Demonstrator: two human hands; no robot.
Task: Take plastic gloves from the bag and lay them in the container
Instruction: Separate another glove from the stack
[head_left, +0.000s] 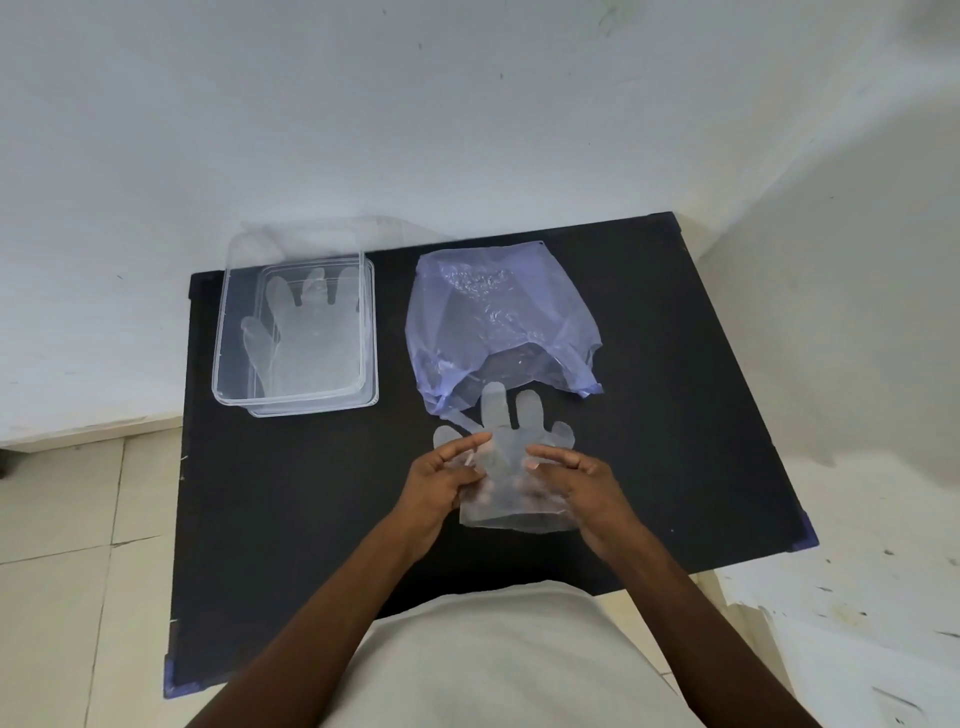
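A clear plastic glove (506, 441) lies spread in front of the bluish plastic bag (498, 322), fingers pointing toward the bag's mouth. My left hand (441, 478) pinches its left edge and my right hand (576, 480) grips its right edge, both near the cuff. At the table's far left stands a clear rectangular container (223, 332) with another clear glove (306, 332) lying flat inside it, fingers pointing away from me.
Everything rests on a black table (291, 509) pushed against a white wall. Tiled floor shows to the left and right of the table. The container's far end overhangs the table's back edge slightly.
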